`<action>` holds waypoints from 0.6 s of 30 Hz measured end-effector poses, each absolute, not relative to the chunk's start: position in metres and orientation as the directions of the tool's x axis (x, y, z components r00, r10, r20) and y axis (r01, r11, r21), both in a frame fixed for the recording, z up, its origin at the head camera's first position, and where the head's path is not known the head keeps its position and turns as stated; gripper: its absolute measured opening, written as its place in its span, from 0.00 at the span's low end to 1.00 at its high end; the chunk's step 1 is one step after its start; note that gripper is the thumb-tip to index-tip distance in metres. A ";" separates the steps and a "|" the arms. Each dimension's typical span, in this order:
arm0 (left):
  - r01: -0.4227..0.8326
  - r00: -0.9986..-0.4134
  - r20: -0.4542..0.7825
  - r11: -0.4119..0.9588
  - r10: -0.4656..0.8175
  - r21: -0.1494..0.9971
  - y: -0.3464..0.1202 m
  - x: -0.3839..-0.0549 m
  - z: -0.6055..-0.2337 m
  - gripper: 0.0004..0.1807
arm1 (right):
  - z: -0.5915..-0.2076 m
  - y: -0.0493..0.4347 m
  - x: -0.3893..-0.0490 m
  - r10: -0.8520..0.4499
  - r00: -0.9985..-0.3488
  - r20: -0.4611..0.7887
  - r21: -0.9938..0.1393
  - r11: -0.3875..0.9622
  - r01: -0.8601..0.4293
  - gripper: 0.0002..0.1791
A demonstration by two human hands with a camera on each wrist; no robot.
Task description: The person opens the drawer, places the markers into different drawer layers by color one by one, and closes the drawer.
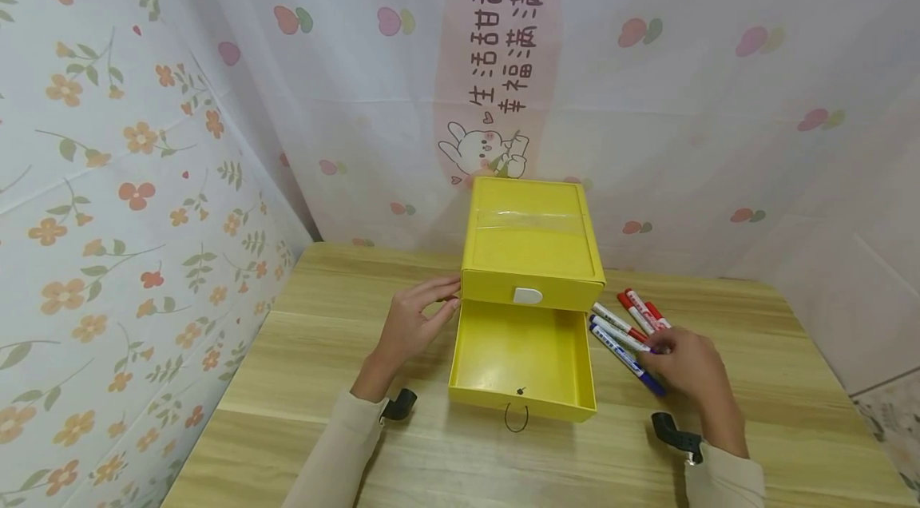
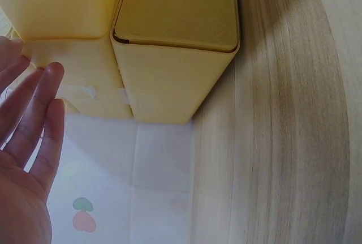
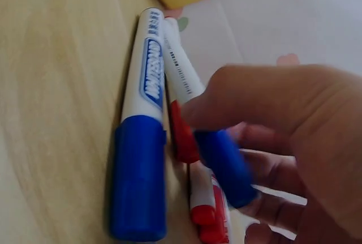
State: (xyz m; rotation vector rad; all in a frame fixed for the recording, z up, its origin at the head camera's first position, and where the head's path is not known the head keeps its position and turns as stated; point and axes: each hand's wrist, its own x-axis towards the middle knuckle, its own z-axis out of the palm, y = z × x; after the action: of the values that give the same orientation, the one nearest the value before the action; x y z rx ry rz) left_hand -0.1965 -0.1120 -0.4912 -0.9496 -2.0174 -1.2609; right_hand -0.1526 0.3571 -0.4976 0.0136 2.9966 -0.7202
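Note:
A yellow two-tier drawer box [image 1: 532, 232] stands at the back of the table, its lower drawer [image 1: 521, 348] pulled out and its upper drawer closed. My left hand [image 1: 417, 320] rests its fingertips at the box's left side, fingers fairly straight in the left wrist view. To the right of the box lie several whiteboard markers with red or blue caps. My right hand [image 1: 690, 364] pinches a blue-capped whiteboard marker [image 3: 226, 167] by its cap, between thumb and fingers. Beside it lies another blue-capped marker [image 3: 141, 131]; a red-capped marker [image 3: 184, 85] is partly covered by my thumb.
A white tab [image 1: 528, 295] marks the upper drawer's front, and a thin dark loop [image 1: 517, 418] hangs on the lower drawer's front. Patterned curtains [image 1: 668, 132] rise behind the wooden table [image 1: 776, 380] and on its left.

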 end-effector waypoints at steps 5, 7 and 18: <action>0.811 -0.577 0.772 0.300 0.267 0.502 -0.112 -0.197 -0.492 0.14 | -0.496 0.357 -0.149 0.022 -0.998 0.063 -0.501 0.865 -0.012 0.15; 0.811 -0.576 0.773 0.302 0.267 0.501 -0.112 -0.197 -0.493 0.14 | -0.494 0.356 -0.147 0.037 -0.994 0.102 -0.515 0.857 -0.020 0.15; 0.805 -0.584 0.765 0.313 0.271 0.503 -0.112 -0.198 -0.494 0.14 | -0.471 0.351 -0.141 0.069 -0.939 0.336 -0.542 0.830 -0.133 0.14</action>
State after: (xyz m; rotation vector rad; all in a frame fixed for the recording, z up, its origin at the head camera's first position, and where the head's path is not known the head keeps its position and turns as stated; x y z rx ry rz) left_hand -0.1981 -0.1125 -0.4940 -0.9485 -2.0256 -1.2462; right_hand -0.1406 0.3515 -0.4712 -0.0607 3.3335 -1.0315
